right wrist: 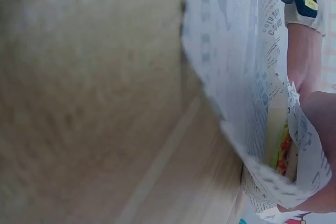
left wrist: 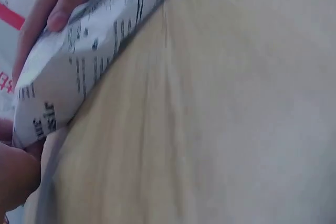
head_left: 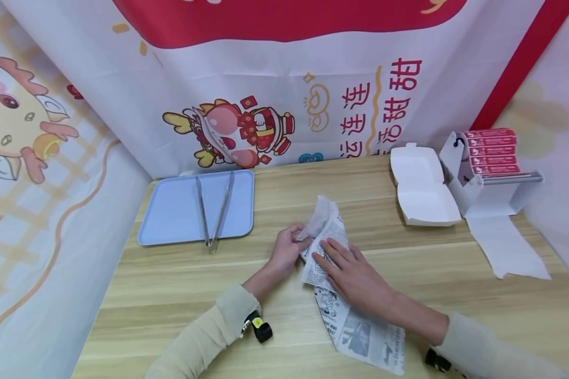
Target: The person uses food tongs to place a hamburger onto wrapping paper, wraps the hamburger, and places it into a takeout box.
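A sheet of newsprint-patterned food paper [head_left: 370, 337] lies on the table, folded over at its upper part around some food. In the right wrist view a strip of that food [right wrist: 284, 153] shows inside the fold, with red, yellow and green in it; its kind is hard to make out. At the fold's left side my left hand [head_left: 286, 251] pinches the paper between thumb and fingers. My right hand [head_left: 355, 276] lies across the folded flap, its fingers fairly straight and pressing on it. The paper's lower end spreads flat toward me.
Metal tongs [head_left: 227, 197] lie on a blue tray [head_left: 170, 210] at the back left. An opened white takeout box [head_left: 429, 202] stands at the back right, beside a dispenser [head_left: 490, 192] holding a roll of red labels. Its pale backing strip [head_left: 507, 247] trails onto the table.
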